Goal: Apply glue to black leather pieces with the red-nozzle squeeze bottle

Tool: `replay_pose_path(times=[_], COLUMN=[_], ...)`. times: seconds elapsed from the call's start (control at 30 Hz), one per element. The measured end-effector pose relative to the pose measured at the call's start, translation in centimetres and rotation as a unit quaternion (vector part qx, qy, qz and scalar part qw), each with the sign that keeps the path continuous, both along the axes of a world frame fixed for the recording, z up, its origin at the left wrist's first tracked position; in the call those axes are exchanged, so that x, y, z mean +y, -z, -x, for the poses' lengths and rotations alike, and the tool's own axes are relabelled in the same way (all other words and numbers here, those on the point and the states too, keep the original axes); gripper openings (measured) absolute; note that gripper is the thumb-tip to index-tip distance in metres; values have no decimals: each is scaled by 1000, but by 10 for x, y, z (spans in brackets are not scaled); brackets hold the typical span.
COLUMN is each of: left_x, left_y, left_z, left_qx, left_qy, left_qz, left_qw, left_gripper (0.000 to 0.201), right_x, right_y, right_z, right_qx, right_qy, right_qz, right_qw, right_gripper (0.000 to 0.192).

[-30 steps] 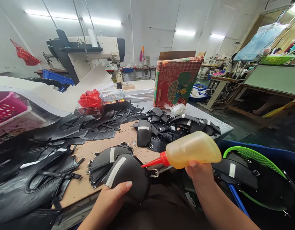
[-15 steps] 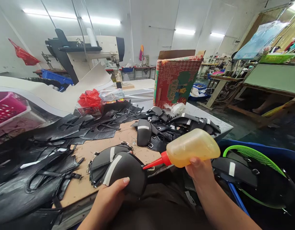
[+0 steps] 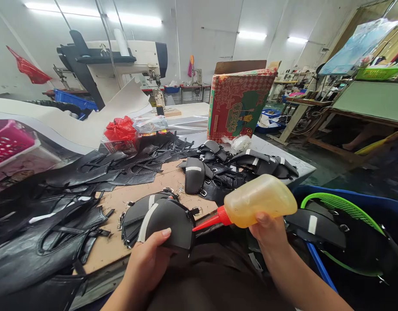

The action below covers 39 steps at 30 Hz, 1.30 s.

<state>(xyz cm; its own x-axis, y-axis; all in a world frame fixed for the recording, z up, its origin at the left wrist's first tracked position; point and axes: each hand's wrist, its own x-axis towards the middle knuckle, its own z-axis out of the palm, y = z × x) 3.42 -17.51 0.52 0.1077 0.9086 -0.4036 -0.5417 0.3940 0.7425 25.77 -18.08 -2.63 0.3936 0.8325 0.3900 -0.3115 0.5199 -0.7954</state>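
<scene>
My left hand (image 3: 152,255) grips a black curved leather piece (image 3: 169,222) with a pale strip along its left side, thumb on top and the other fingers mostly hidden beneath. In my right hand (image 3: 266,231) is a yellowish translucent squeeze bottle (image 3: 260,201) with a red pointed nozzle (image 3: 213,221). The nozzle tip is at the right edge of the black piece; whether it touches I cannot tell. Just behind lies a similar black piece (image 3: 134,214) with metal buckles, on brown cardboard (image 3: 115,235).
Black leather parts (image 3: 66,220) cover the left of the table. More strapped black pieces (image 3: 194,177) lie ahead, before a red and green carton (image 3: 241,106). A sewing machine (image 3: 121,65) stands at back left. At right, a green-rimmed basket (image 3: 344,205) holds black pieces.
My left hand has tilted the black piece and shifted it slightly, so a small strap and buckle show at its upper right. The bottle has stayed almost in place.
</scene>
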Motion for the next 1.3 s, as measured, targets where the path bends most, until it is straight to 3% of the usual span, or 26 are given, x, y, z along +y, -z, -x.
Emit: replay_pose_path(times=[0.13,0.4,0.7,0.83,0.97,1.07,1.2,1.3], left_x=[0,3,0,3,19,36,50,50], left_y=[-7,-9,-3,-3,-12,-21,-27,-29], left_z=[-4,-5,-3,0,6,11,14,12], left_qx=[11,19,41,85,22,37,81,118], left_qy=[5,-3,27,28,31,39,110,131], left_qz=[11,31,11,-29,-120,-98,-110,-59], left_qw=[1000,999,999,996,992,994,985,983], left_gripper=[18,13,19,22,51,50,58,44], right_x=[-3,-15,-9,-8,-3,1,5,7], right_y=[4,29,37,26,1,-10,-13,-18], right_z=[4,2,-10,-8,0,0,-5,-11], right_qx=[8,-44,-94,-65,30,86,105,81], right_qy=[-20,-45,52,44,100,96,77,77], right_qz=[-20,-33,-122,-140,-139,-87,-56,-67], right_qw=[1000,997,987,987,985,988,990,992], right_gripper=[30,30,37,51,38,37,38,39])
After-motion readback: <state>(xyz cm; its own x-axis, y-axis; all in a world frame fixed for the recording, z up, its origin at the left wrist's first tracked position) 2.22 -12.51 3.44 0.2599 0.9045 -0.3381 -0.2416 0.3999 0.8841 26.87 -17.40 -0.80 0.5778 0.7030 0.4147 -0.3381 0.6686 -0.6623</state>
